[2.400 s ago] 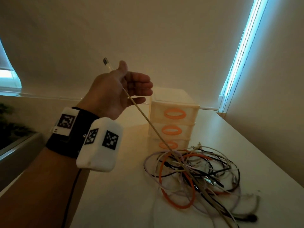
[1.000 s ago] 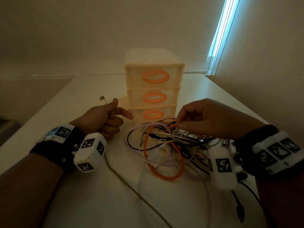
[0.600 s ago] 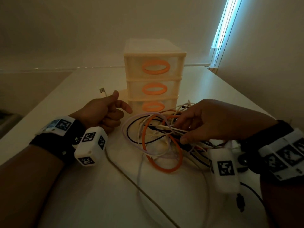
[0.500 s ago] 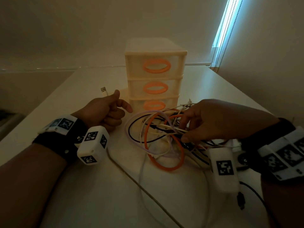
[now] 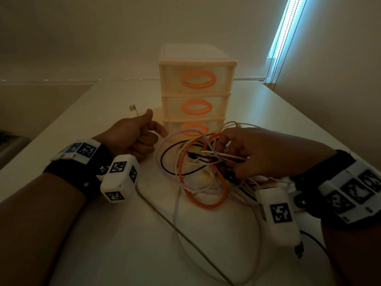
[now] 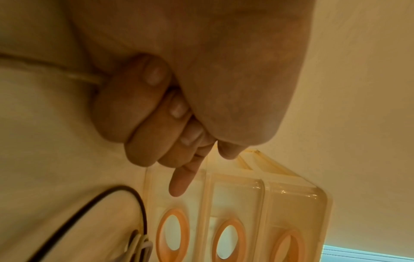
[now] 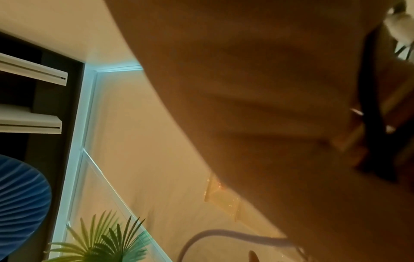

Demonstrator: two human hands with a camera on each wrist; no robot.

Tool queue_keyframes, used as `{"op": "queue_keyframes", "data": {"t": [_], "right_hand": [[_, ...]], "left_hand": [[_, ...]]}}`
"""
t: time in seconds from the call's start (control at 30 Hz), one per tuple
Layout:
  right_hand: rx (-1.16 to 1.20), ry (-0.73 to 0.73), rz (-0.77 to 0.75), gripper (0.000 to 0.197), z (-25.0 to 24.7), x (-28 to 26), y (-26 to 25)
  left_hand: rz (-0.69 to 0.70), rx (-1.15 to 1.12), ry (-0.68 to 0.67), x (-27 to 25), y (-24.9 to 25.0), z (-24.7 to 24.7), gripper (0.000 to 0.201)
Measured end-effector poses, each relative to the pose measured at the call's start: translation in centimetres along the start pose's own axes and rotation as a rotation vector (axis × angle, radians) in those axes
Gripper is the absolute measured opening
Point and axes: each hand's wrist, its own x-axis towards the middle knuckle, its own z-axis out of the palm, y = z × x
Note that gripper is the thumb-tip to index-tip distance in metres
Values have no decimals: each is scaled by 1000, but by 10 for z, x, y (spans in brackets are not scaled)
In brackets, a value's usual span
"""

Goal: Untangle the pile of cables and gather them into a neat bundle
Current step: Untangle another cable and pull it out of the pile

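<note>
A tangled pile of cables, orange, white, black and lilac, lies on the white table in front of a small drawer unit. My left hand is curled round a beige cable whose USB plug sticks up past the thumb; the cable trails back toward me. In the left wrist view the fingers wrap that cable, with the index finger pointing out. My right hand reaches into the pile and pinches several strands near its middle. The right wrist view is mostly filled by the hand.
A cream drawer unit with orange oval handles stands just behind the pile. A wall and blind cords run along the right. The table's left edge is near my left wrist. A black plug lies by my right wrist.
My left hand came down from mid-air to the table with the beige cable. The right hand entered, reached into the pile and took hold of strands, lifting them slightly.
</note>
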Motion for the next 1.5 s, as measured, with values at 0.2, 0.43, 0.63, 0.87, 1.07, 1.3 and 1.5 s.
{"op": "queue_keyframes", "data": {"t": [0.2, 0.43, 0.63, 0.87, 1.07, 1.3, 1.5], "right_hand": [[237, 114, -7, 23, -8, -2, 3], [292, 169, -27, 22, -6, 1, 8], [407, 158, -58, 29, -2, 1, 7], [616, 76, -78, 45, 1, 5, 13], [663, 83, -73, 57, 2, 6, 15], [503, 280, -93, 46, 3, 10, 12], [365, 334, -55, 9, 0, 7, 3]], "left_hand": [[3, 14, 9, 0, 0, 1, 62], [11, 34, 11, -1, -1, 1, 62], [226, 49, -84, -10, 8, 21, 52], [380, 378, -341, -6, -8, 52, 39], [376, 492, -207, 2, -14, 57, 36], [383, 657, -208, -5, -10, 75, 52], [421, 588, -214, -12, -8, 73, 45]]}}
